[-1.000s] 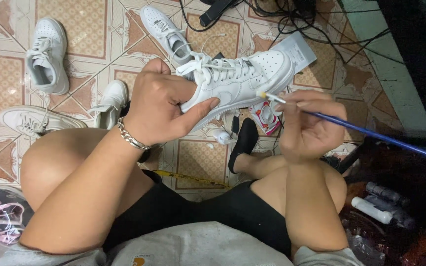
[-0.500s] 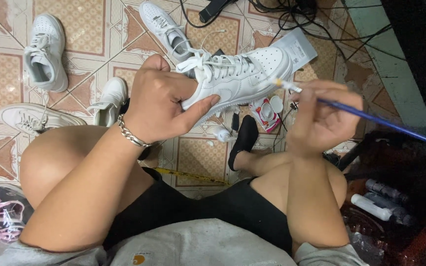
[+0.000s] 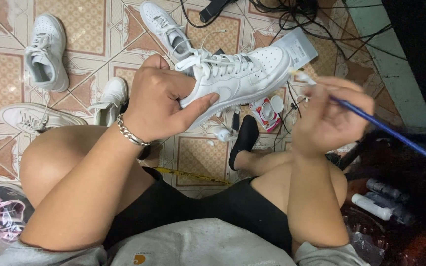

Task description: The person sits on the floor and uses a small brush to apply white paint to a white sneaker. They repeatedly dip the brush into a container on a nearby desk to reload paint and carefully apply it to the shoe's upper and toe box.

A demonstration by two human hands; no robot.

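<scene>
My left hand (image 3: 161,101) grips a white lace-up sneaker (image 3: 240,74) by its heel end, holding it on its side above the tiled floor with the toe pointing right. My right hand (image 3: 329,116) pinches a thin paintbrush (image 3: 385,129) with a long blue handle. The pale brush tip (image 3: 302,77) sits just right of the sneaker's toe, close to the sole edge; whether it touches I cannot tell. A silver chain bracelet (image 3: 130,132) circles my left wrist. My bare knees and black shorts fill the lower view.
Several other white sneakers (image 3: 45,51) lie on the patterned tiles (image 3: 85,19) to the left and behind. A small red-and-white open container (image 3: 265,111) and a white sheet of paper (image 3: 299,49) lie beneath the held shoe. Black cables (image 3: 282,10) run at the top. Tubes and bottles (image 3: 373,206) lie at lower right.
My right hand has shifted right and slightly up with the brush, its tip drawing a little away from the sneaker's toe. The left hand keeps its hold on the shoe.
</scene>
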